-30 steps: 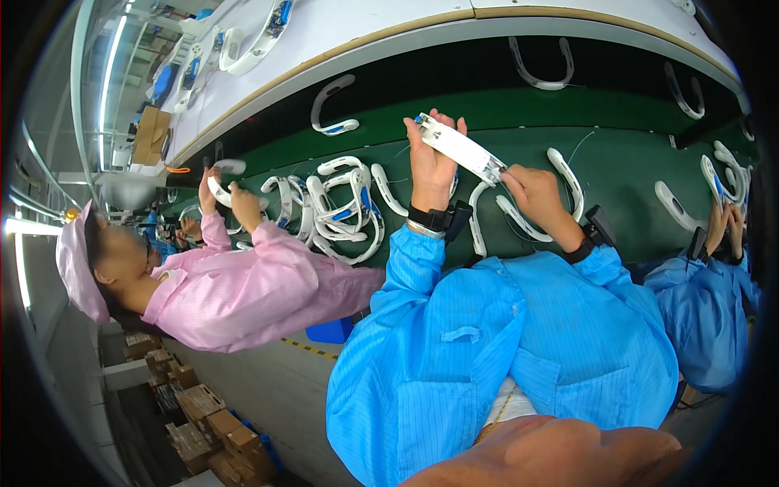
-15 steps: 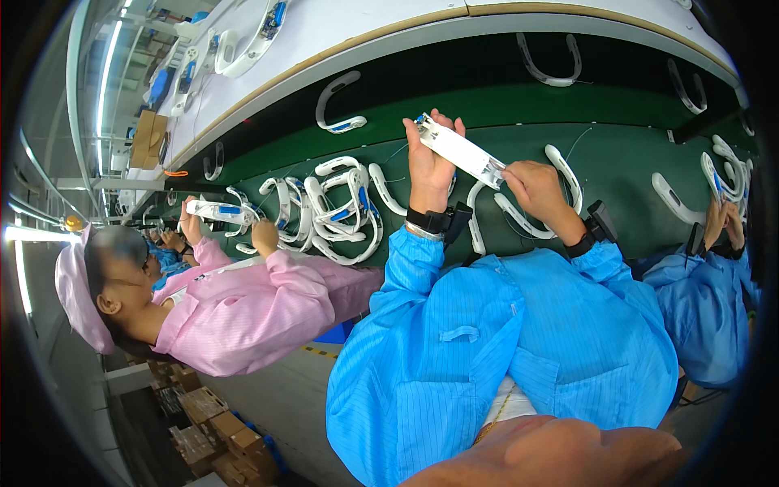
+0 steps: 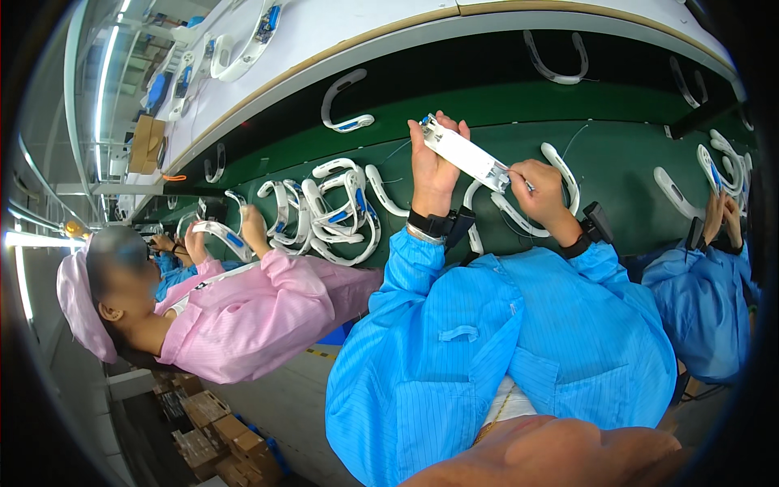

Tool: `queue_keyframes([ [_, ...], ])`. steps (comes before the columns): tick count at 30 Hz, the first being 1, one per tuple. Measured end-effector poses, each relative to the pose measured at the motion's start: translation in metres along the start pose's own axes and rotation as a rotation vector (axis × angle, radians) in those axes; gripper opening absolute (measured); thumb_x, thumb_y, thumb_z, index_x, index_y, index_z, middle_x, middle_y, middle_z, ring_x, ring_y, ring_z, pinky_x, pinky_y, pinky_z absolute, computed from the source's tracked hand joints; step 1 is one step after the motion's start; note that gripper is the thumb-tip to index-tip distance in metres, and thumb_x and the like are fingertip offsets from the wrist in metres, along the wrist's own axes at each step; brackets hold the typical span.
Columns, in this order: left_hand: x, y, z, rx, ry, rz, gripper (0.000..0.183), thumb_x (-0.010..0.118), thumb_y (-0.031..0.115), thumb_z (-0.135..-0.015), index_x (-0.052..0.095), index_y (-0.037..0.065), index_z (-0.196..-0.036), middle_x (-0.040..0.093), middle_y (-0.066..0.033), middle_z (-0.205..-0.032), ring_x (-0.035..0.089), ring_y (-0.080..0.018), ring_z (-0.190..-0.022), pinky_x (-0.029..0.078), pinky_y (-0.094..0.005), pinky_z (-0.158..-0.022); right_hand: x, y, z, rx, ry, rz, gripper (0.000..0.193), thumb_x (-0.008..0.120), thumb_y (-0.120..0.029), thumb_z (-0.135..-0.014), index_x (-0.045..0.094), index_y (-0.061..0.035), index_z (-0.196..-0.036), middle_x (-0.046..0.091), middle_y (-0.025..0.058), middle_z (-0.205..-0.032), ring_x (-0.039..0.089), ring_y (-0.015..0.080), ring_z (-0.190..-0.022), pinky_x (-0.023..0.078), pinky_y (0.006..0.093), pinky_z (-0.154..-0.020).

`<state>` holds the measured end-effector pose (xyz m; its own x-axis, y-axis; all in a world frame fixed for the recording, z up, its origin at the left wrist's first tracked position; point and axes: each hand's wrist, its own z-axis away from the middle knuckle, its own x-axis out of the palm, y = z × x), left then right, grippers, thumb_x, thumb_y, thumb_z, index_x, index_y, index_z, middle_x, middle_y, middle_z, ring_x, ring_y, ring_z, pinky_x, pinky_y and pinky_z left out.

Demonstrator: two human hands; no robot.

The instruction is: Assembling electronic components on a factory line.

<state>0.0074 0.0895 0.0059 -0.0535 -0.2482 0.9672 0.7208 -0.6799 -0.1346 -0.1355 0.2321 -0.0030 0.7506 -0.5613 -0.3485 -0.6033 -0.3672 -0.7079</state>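
Observation:
My left hand (image 3: 435,180) is closed around a white plastic housing (image 3: 466,154), held tilted across the palm, its far end between thumb and fingers. A blue part and small fittings show at that far end. At the near end is an opening with metallic or grey parts inside. My right hand (image 3: 539,193) is closed at this opening, pinching a thin tool (image 3: 529,186) whose kind is too small to make out. Just below my hands, white U-shaped housings (image 3: 519,217) lie on the green work surface, partly hidden by my wrists.
A pile of white U-shaped housings (image 3: 345,203) with blue parts lies left. Beside it, a person in pink (image 3: 251,325) handles another housing. At right, a person in blue (image 3: 698,300) works near more housings. A raised white shelf (image 3: 381,32) runs along the far side.
My right fingers have shifted slightly at the housing's near end, and the thin tool now shows in them. The person in pink has turned and lowered their housing.

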Motion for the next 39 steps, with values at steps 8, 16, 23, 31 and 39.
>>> queue_keyframes([
  [8,0.000,-0.008,-0.002,0.026,-0.006,-0.006,0.049,0.052,0.047,-0.091,0.051,0.000,-0.103,0.059,-0.0072,-0.084,0.062,-0.0195,-0.083,0.044,-0.0415,-0.095,0.006,-0.007,0.000,-0.007,0.179,0.151,0.010,0.067,0.001,-0.075,0.062,-0.0008,-0.084,0.059,0.0106,-0.062,0.056,0.0242,-0.050,0.042,0.0351,-0.046],
  [16,0.014,-0.032,0.002,0.159,0.021,-0.301,0.051,0.052,0.053,-0.089,0.052,0.005,-0.106,0.058,-0.0070,-0.094,0.059,-0.0206,-0.091,0.043,-0.0427,-0.097,-0.005,-0.011,-0.009,-0.052,0.047,0.263,0.021,0.065,-0.002,-0.077,0.061,-0.0015,-0.097,0.060,0.0091,-0.067,0.058,0.0223,-0.057,0.044,0.0328,-0.050],
  [23,0.004,-0.056,0.005,0.161,-0.027,-0.725,0.062,0.041,0.057,-0.093,0.044,0.005,-0.126,0.053,-0.0111,-0.115,0.053,-0.0235,-0.108,0.042,-0.0430,-0.098,-0.027,-0.015,-0.078,0.301,-0.116,0.048,0.023,0.070,-0.016,-0.075,0.064,0.0000,-0.091,0.058,0.0073,-0.069,0.055,0.0118,-0.058,0.042,0.0258,-0.052],
  [31,0.008,-0.057,0.002,0.109,-0.135,-0.907,0.057,0.035,0.051,-0.097,0.037,0.007,-0.133,0.053,-0.0117,-0.116,0.055,-0.0243,-0.104,0.048,-0.0432,-0.087,-0.023,0.003,-0.113,0.238,-0.629,0.064,0.022,0.065,-0.018,-0.080,0.063,0.0004,-0.069,0.060,0.0112,-0.059,0.062,0.0219,-0.053,0.047,0.0300,-0.053],
  [39,0.014,-0.056,-0.002,-0.055,-0.042,-0.877,0.048,0.036,0.047,-0.098,0.041,0.009,-0.127,0.059,-0.0125,-0.092,0.060,-0.0228,-0.085,0.051,-0.0423,-0.079,-0.005,0.021,-0.137,-0.138,0.018,0.261,0.015,0.062,-0.017,-0.085,0.059,-0.0039,-0.078,0.056,0.0120,-0.068,0.056,0.0318,-0.061,0.042,0.0367,-0.051],
])
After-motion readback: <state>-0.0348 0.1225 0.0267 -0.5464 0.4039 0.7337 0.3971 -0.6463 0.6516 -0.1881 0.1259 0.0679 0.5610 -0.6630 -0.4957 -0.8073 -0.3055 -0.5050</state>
